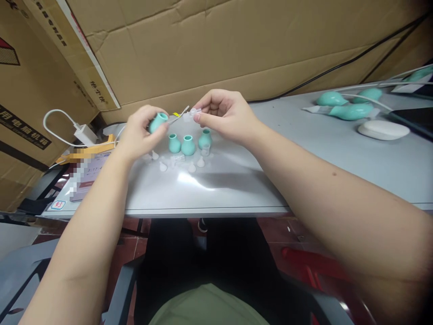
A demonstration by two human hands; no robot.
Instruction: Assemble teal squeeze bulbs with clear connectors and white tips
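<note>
My left hand (145,128) is closed around a teal pear-shaped bulb (160,121), its open neck facing up. A thin pale stick-like piece (181,114) juts from the fingers of that hand toward the right. My right hand (225,113) pinches a small clear plastic piece (193,113) between thumb and fingers, close to the stick's tip. Whether the two touch, I cannot tell. Below the hands several more teal bulbs (188,146) stand upright on the table. Small clear plastic parts (205,150) and white teardrop-shaped pieces (200,162) lie around them.
The grey table (237,198) backs onto a cardboard wall (237,49). At the right lie teal bulbs (352,111), a white computer mouse (384,130) and cables. A white charger (85,134) in an orange power strip (101,145) and a phone-like device (91,174) are at the left.
</note>
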